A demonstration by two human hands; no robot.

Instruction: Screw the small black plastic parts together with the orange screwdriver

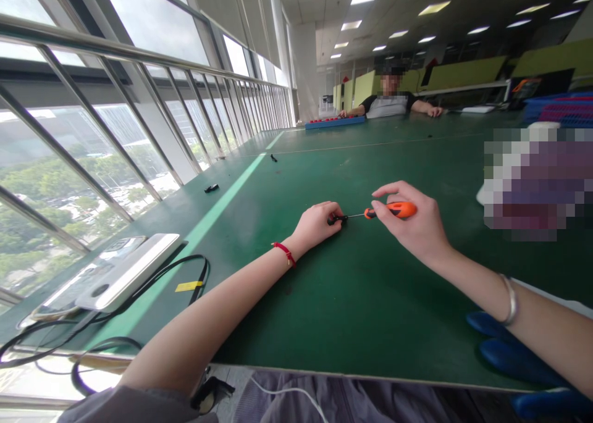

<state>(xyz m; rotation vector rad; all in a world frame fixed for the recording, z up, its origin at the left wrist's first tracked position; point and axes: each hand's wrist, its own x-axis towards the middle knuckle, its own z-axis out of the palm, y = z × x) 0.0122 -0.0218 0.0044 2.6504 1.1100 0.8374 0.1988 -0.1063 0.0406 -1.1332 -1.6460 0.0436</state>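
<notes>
My left hand (317,223) rests on the green table, its fingers closed around a small black part (334,218) mostly hidden by them. A screwdriver (402,210) with an orange and black handle lies in my right hand (419,225). The handle sits within the curled fingers, while thumb and index finger reach forward along it. Its thin metal shaft points left, and the tip meets the black part at my left fingertips. Whether the tip sits in a screw is too small to tell.
Small black pieces (212,188) lie toward the railing (139,58) on the left. A white device (132,272) with black cables is at the left edge. A blue glove-like item (514,352) lies under my right forearm. Across the table (296,324) sits a person (391,105) by a blue tray (334,123).
</notes>
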